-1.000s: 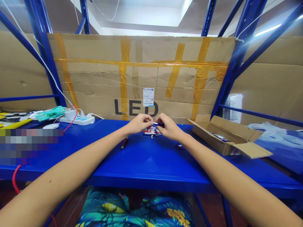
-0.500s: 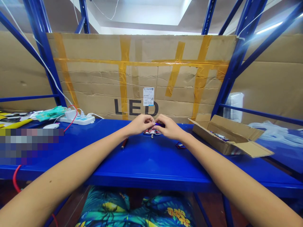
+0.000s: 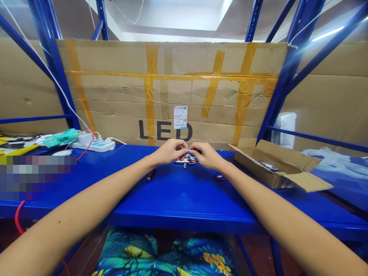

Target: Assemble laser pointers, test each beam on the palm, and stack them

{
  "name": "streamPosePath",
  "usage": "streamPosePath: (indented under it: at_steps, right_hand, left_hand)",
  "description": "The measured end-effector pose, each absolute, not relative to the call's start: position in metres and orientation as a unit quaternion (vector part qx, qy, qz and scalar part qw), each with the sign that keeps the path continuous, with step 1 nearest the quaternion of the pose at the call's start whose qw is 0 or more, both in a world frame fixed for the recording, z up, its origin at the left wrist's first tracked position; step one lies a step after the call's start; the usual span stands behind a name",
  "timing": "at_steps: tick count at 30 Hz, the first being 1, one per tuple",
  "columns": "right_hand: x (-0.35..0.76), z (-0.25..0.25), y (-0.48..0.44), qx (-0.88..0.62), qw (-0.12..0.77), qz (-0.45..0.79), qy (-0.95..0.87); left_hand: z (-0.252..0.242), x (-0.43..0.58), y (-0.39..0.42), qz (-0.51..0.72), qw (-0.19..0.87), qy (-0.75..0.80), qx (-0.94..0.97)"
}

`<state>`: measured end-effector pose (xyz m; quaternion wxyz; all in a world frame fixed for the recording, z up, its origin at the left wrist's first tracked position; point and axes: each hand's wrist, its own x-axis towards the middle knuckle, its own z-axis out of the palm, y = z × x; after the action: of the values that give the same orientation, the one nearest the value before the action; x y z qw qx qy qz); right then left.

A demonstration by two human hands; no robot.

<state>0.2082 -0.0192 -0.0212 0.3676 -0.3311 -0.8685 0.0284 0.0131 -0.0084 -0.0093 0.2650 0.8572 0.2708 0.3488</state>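
Note:
Both my arms reach forward over the blue metal shelf [image 3: 178, 199]. My left hand [image 3: 169, 151] and my right hand [image 3: 205, 155] meet fingertip to fingertip above a small pile of red, white and silver pen-like items [image 3: 185, 160]. The fingers of both hands are curled in a pinch on a small item between them, too small to name. One dark red pen [image 3: 151, 173] lies alone on the shelf below my left wrist. A small dark piece [image 3: 219, 176] lies below my right wrist.
An open cardboard box [image 3: 280, 168] with similar items stands at the right. A taped cardboard sheet marked LED [image 3: 172, 92] walls the back. A white power strip [image 3: 93, 145] with red and white cables, a green packet [image 3: 61, 137] and blue rack posts [image 3: 51, 57] are at the left.
My hands have sunk slightly toward the pile, and the purple item seen between my fingers earlier no longer shows.

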Motion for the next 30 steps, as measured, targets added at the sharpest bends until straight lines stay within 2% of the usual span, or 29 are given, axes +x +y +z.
streamPosePath:
  at_steps: [7, 12, 16, 19, 22, 23, 25, 28, 30]
  right_hand:
    - [0.208, -0.02, -0.019, -0.335, 0.353, 0.014, -0.873]
    - [0.212, -0.017, -0.018, -0.349, 0.335, 0.107, -0.869]
    - [0.214, -0.012, -0.016, -0.347, 0.297, 0.19, -0.869]
    - [0.219, -0.004, -0.014, -0.354, 0.34, 0.162, -0.856]
    - [0.23, 0.008, -0.013, -0.439, 0.41, 0.118, -0.791]
    - [0.235, 0.012, -0.014, -0.483, 0.392, 0.088, -0.778]
    - [0.246, 0.019, -0.018, -0.552, 0.258, 0.063, -0.79]
    - [0.256, 0.021, -0.024, -0.619, 0.018, 0.129, -0.775]
    - [0.256, 0.018, -0.026, -0.63, -0.072, 0.16, -0.756]
  left_hand:
    - [-0.013, 0.014, -0.009, 0.351, 0.216, 0.263, 0.872]
    - [-0.014, 0.015, -0.009, 0.332, 0.18, 0.263, 0.888]
    - [-0.011, 0.015, -0.009, 0.324, 0.206, 0.276, 0.881]
    - [-0.006, 0.013, -0.006, 0.361, 0.226, 0.283, 0.859]
    - [0.0, 0.009, -0.002, 0.412, 0.236, 0.284, 0.833]
    - [0.001, 0.008, -0.001, 0.429, 0.241, 0.285, 0.823]
    - [0.003, 0.008, -0.001, 0.461, 0.259, 0.287, 0.799]
    - [0.002, 0.01, -0.001, 0.5, 0.336, 0.277, 0.748]
    - [-0.001, 0.013, 0.0, 0.519, 0.412, 0.26, 0.702]
